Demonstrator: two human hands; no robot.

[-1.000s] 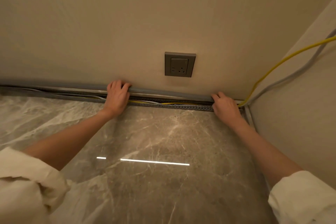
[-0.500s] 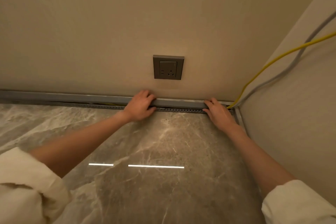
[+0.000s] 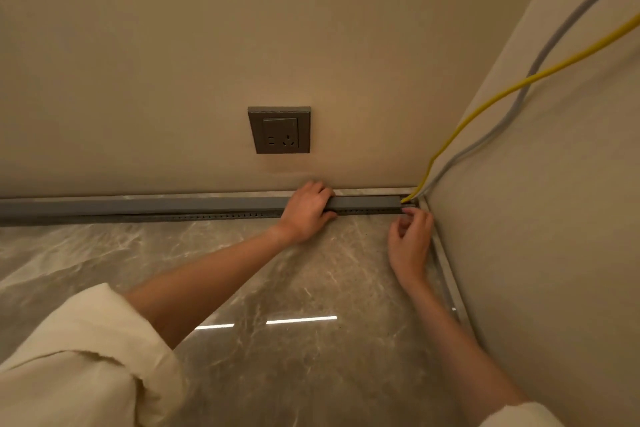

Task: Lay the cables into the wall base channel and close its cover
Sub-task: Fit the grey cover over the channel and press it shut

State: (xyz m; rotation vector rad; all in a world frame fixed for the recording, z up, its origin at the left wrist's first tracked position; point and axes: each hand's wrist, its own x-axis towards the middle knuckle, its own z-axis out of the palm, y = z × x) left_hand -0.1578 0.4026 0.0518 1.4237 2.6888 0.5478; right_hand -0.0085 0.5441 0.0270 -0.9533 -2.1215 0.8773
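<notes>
A long grey channel cover point(image 3: 145, 206) runs along the foot of the wall, lying over the perforated base channel point(image 3: 221, 216). My left hand point(image 3: 306, 211) grips the cover near its right part, fingers over the top and thumb below. My right hand point(image 3: 410, 241) is at the cover's right end by the corner, fingers curled, fingertips touching the channel's lower edge. A yellow cable point(image 3: 485, 106) and a grey cable point(image 3: 526, 87) come down the right wall and enter the channel's end at the corner. Inside the channel the cables are hidden.
A grey wall socket point(image 3: 280, 130) sits above the channel. The floor point(image 3: 294, 288) is glossy brown marble with light reflections. A metal strip point(image 3: 446, 274) runs along the foot of the right wall. Cream sleeves cover both forearms near the frame's bottom.
The cover has come down over the channel, hiding the cables. My left hand slid right along the cover towards the corner. My right hand came off the cover to its end, fingers curled.
</notes>
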